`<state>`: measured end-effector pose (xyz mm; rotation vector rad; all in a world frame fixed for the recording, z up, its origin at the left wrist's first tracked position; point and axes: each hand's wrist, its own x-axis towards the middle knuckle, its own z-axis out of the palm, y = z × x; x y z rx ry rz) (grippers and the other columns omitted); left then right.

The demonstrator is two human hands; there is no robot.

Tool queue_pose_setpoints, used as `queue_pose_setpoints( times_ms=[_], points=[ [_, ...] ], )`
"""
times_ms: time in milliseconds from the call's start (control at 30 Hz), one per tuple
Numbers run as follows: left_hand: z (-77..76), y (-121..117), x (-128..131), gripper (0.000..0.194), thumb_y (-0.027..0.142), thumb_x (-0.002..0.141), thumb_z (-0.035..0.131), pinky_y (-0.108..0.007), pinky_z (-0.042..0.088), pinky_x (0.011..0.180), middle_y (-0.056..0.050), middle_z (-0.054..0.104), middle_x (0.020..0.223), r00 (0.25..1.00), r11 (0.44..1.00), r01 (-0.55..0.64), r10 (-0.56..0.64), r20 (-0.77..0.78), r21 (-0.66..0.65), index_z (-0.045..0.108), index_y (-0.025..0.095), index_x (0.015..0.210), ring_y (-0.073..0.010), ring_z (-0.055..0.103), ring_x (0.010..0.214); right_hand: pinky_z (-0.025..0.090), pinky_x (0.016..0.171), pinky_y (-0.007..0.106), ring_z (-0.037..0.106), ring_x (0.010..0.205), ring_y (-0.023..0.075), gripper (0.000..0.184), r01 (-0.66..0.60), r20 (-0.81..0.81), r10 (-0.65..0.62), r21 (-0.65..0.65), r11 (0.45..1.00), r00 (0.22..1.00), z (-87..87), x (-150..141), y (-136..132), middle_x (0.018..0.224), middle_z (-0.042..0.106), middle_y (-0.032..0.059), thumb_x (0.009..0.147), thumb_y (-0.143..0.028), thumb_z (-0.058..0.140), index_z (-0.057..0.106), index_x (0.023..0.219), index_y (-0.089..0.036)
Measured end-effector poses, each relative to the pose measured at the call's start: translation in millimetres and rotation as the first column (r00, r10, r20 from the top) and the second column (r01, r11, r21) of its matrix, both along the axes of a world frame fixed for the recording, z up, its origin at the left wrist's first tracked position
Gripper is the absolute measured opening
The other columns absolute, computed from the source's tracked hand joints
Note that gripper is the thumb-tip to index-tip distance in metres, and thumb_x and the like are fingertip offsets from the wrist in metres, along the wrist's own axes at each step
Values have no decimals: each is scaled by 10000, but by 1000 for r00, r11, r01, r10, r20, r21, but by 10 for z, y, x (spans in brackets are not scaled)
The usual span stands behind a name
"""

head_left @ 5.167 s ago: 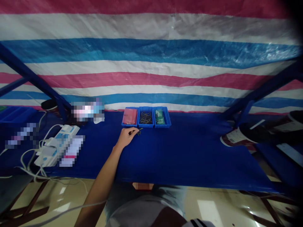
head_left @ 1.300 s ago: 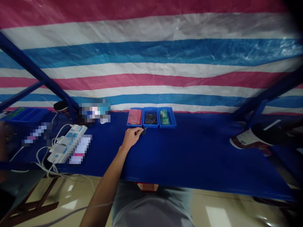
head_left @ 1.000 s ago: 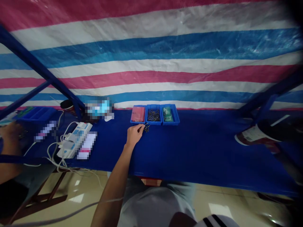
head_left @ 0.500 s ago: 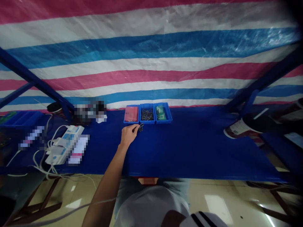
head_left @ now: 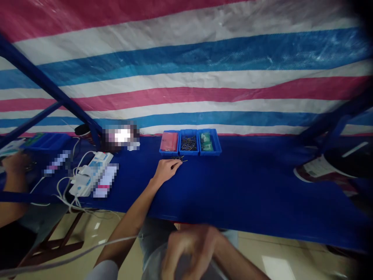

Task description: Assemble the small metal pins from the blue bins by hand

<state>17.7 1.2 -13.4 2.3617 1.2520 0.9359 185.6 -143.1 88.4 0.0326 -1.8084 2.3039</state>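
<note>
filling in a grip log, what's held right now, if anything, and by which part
The left hand seems to pinch a screw by one end; too small to be sure. The right hand is too blurred to tell.

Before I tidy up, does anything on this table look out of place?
A few screws are outside the middle bin, by the left hand, while many more sit inside it. Also, tangled white cables droop over the table edge.

Three central bins (head_left: pixel 190 153), one power strip (head_left: pixel 93 170)
</note>
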Motion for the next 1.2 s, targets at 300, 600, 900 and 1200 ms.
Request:
queue_pose_setpoints(
  times_ms=[300, 600, 900, 1200],
  points=[
    [93, 9, -20, 216, 311, 950, 610, -233, 507, 665, -48, 786, 916, 992, 995, -37, 49, 116, -96, 782, 188, 994, -128, 663, 651, 426, 604, 254, 592, 639, 146, 268, 628, -144, -948, 775, 70, 284, -488, 506, 1261, 748, 656, 17, 1023, -369, 464, 654, 946, -197],
    [70, 15, -33, 261, 368, 951, 599, -236, 492, 642, -57, 780, 910, 987, 988, 20, 4, 161, -152, 787, 188, 956, -131, 640, 635, 519, 802, 298, 680, 865, 189, 255, 566, -202, -925, 824, 17, 321, -1068, 427, 1281, 973, 697, 58, 1035, -254, 440, 677, 1128, -241],
    [108, -18, -14, 262, 341, 976, 558, -250, 491, 681, -53, 762, 868, 996, 989, 59, -49, 78, -137, 776, 196, 962, -146, 654, 684, 533, 755, 298, 683, 838, 190, 222, 618, -199, -933, 786, 30, 300, -1079, 339, 1276, 954, 709, 45, 1008, -264, 505, 697, 1119, -250],
    [137, -41, -39, 286, 346, 990, 527, -245, 479, 650, -48, 747, 822, 994, 986, 95, -85, 76, -136, 766, 191, 964, -140, 629, 644, 562, 767, 299, 695, 829, 183, 253, 644, -268, -907, 765, 5, 325, -1108, 319, 1295, 957, 720, 49, 1014, -258, 489, 721, 1113, -255]
  ],
)
